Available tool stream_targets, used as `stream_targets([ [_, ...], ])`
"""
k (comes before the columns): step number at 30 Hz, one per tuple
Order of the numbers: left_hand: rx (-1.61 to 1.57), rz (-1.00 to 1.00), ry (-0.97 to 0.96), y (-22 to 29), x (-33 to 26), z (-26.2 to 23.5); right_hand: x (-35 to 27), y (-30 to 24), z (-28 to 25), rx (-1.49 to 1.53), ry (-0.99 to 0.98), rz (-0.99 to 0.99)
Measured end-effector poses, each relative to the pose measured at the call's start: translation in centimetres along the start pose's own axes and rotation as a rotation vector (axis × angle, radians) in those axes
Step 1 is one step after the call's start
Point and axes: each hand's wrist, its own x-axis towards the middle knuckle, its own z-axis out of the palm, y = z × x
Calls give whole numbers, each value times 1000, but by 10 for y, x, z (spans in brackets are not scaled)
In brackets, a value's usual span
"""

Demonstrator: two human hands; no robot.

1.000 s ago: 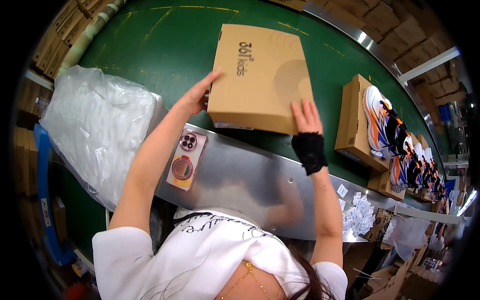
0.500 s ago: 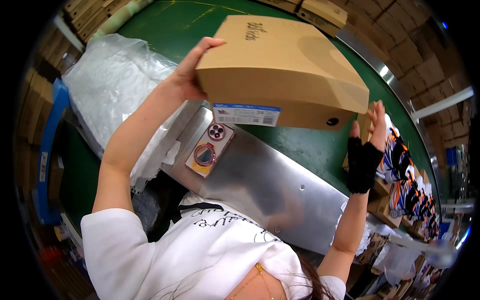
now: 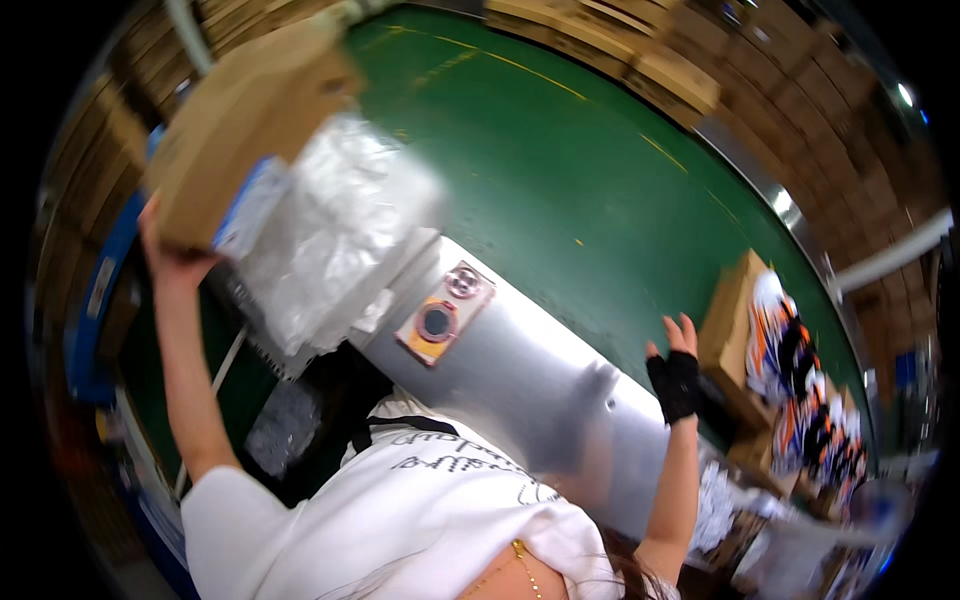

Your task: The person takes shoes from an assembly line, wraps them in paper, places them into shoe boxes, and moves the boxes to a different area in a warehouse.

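At the upper left, my left hand (image 3: 172,245) grips the near lower edge of a brown cardboard shoebox (image 3: 245,130), which is blurred by motion. The box is tilted, and a blue and white label (image 3: 250,207) shows on one side. Beneath and beside it lies a pile of clear plastic bags (image 3: 335,225). My right hand (image 3: 676,372), in a black fingerless glove, is raised over the right end of the metal plate (image 3: 530,370), fingers apart and holding nothing. Right of it stands an open shoebox (image 3: 728,330) beside white, orange and black shoes (image 3: 775,335).
A phone (image 3: 443,313) with a ring holder lies on the metal plate. The green surface (image 3: 540,190) stretches behind it. Cartons (image 3: 670,85) are stacked along the far side. A blue curved frame (image 3: 100,300) stands at the left, and crumpled white paper (image 3: 712,505) lies at the lower right.
The shoebox has swung from the centre to the upper left in my left hand. My right hand has moved left and down, away from the box.
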Motion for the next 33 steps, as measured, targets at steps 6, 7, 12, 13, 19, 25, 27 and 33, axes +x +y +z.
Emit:
stream_targets([
  [6, -72, 208, 733, 5, -14, -125, -27, 22, 24, -10, -38, 121],
  [7, 1, 295, 792, -1, -9, -156, -37, 27, 25, -18, -50, 194],
  [12, 93, 247, 1183, -33, 11, -254, -98, 67, 12, -234, 111, 397],
  [13, 160, 251, 1208, -29, 19, -267, -112, 78, 8, -318, 140, 448],
  [19, 576, 569, 1007, -2, 77, -234, -158, 98, -18, -638, 67, 583],
  [25, 634, 777, 19, -90, 72, -29, -153, 87, -8, -436, 289, 537],
  [27, 672, 570, -383, -163, 28, 52, -157, 91, 4, -273, 453, 431],
  [33, 733, -561, -1311, -306, -131, 171, -87, -21, 35, 201, 353, 39],
])
